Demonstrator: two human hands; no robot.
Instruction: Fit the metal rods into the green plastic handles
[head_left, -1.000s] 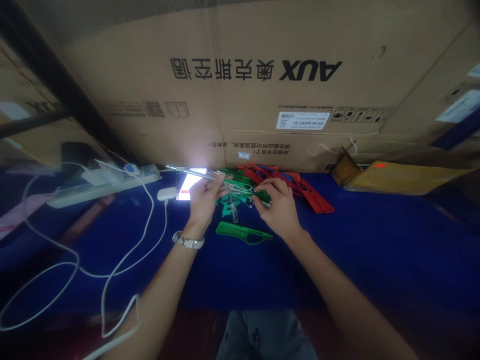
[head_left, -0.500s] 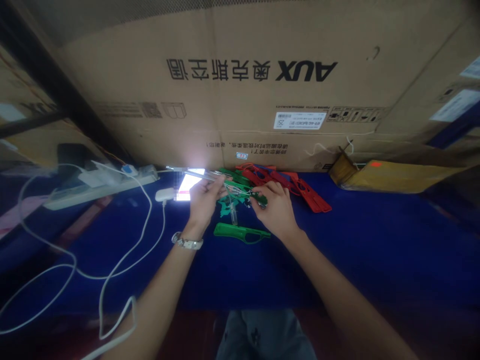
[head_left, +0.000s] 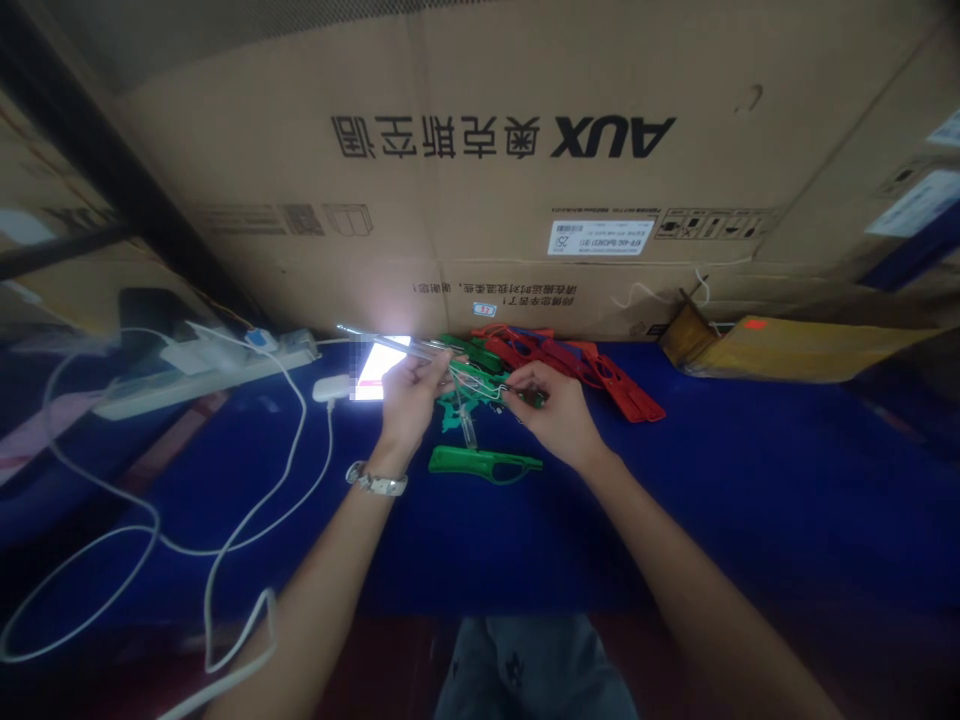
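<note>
Shifted right hand (head_left: pixel 559 412) slightly rightward, pinching small green part (head_left: pixel 533 398) at mid-frame.
Gripped metal tube (head_left: pixel 415 348) in left hand (head_left: pixel 410 400), slanted from centre-left down toward right hand, with white wires (head_left: pixel 480 383) ending near right fingertips.

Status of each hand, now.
Left hand: closed, holding thin silvery rods.
Right hand: closed, holding a small dark-green piece, mostly hidden by fingers.

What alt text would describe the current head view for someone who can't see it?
A person's left hand holds a slim silvery rod and the right hand pinches a small dark green piece, above a blue tabletop. A green plastic gun-shaped shell lies nearer the person; red plastic shells lie before a brown cardboard box.
</note>
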